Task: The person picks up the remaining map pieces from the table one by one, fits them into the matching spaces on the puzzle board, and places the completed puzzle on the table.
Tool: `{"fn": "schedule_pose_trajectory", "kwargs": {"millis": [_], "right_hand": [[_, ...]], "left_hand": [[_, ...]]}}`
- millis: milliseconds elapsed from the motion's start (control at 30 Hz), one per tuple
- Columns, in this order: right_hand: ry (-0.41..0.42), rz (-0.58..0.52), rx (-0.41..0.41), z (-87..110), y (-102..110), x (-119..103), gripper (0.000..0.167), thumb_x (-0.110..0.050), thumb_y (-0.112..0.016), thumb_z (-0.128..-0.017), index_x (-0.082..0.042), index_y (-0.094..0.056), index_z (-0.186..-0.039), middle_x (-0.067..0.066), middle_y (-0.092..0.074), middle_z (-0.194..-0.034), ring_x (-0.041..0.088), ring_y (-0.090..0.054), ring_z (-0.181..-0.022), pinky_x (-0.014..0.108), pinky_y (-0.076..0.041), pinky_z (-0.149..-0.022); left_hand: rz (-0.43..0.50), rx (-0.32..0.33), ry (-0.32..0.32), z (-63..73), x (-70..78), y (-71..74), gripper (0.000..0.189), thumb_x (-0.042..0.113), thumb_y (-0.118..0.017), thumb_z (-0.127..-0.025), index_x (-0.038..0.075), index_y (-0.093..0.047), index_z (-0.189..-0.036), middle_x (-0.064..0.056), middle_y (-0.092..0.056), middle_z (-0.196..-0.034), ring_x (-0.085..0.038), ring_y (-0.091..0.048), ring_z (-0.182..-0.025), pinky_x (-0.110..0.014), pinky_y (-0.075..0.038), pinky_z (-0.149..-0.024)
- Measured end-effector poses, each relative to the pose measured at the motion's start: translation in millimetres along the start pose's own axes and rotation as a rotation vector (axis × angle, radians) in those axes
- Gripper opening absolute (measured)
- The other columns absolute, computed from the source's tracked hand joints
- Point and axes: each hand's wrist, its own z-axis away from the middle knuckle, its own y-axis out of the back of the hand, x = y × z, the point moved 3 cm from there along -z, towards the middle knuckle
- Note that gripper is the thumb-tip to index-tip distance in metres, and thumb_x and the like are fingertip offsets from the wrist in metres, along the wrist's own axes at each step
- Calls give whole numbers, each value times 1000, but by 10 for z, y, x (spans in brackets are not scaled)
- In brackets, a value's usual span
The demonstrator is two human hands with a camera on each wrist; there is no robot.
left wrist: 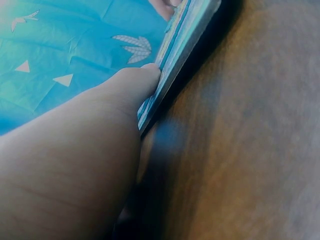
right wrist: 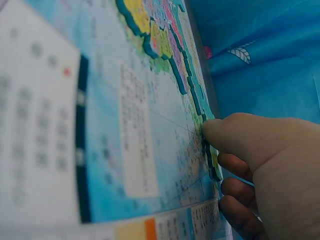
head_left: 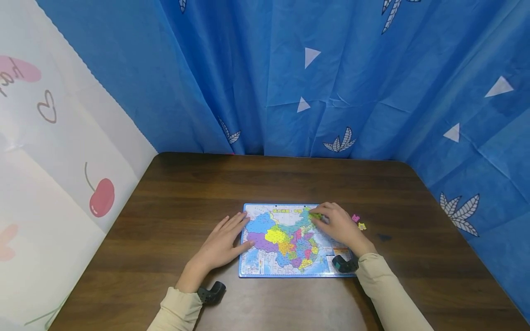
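A map jigsaw puzzle board (head_left: 258, 271) with a blue rim lies flat on the table, its coloured pieces forming a map. My left hand (head_left: 219, 243) rests at the board's left side, fingers spread and straight, the fingertips and thumb on its edge. In the left wrist view the thumb (left wrist: 145, 75) touches the board's edge. At the map's upper right my right hand (head_left: 337, 225) pinches a green puzzle piece (head_left: 316, 216) with bent fingers. The right wrist view shows the thumb (right wrist: 225, 131) against the raised pieces; the fingers partly hide the piece.
A pink puzzle piece (head_left: 355, 218) and a yellow puzzle piece (head_left: 362, 226) lie loose on the brown wooden table (head_left: 198, 184), right of the board. A blue curtain (head_left: 248, 92) hangs behind the table, and a white printed sheet (head_left: 54, 161) is on the left.
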Motion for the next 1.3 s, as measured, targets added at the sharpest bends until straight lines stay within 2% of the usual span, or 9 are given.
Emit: {"fn": "schedule_pose_trajectory", "kwargs": {"millis": [200, 467, 700, 1300], "right_hand": [[30, -10, 46, 54, 31, 54, 30, -23, -79, -93, -15, -76, -122, 4, -73, -117, 25, -62, -110, 48, -57, -93], [-34, -13, 45, 169, 89, 151, 32, -26, -76, -95, -17, -75, -125, 8, -70, -128, 33, -59, -123, 60, -52, -101], [-32, 1, 62, 259, 129, 217, 31, -25, -76, -96, -15, -75, -125, 10, -70, -127, 34, -60, -119, 61, -53, -98], [-120, 49, 95, 411, 230, 433, 36, -21, -78, -93, -9, -72, -126, 18, -67, -131, 40, -58, -120, 63, -51, -98]], "left_hand": [[4, 18, -10, 1, 5, 2, 77, 57, -60, -98, 12, -41, -159, -7, -34, -168, -27, -28, -157, -51, -18, -129], [6, 9, -8, 5, 12, 21, 78, 57, -59, -99, 11, -41, -159, -8, -33, -168, -27, -28, -157, -51, -17, -129], [9, -4, -8, 12, 19, 36, 77, 57, -58, -99, 11, -41, -159, -8, -33, -168, -28, -27, -157, -51, -16, -129], [20, -8, 3, 6, 24, 41, 77, 56, -60, -99, 12, -42, -159, -8, -34, -168, -27, -27, -157, -51, -16, -129]]}}
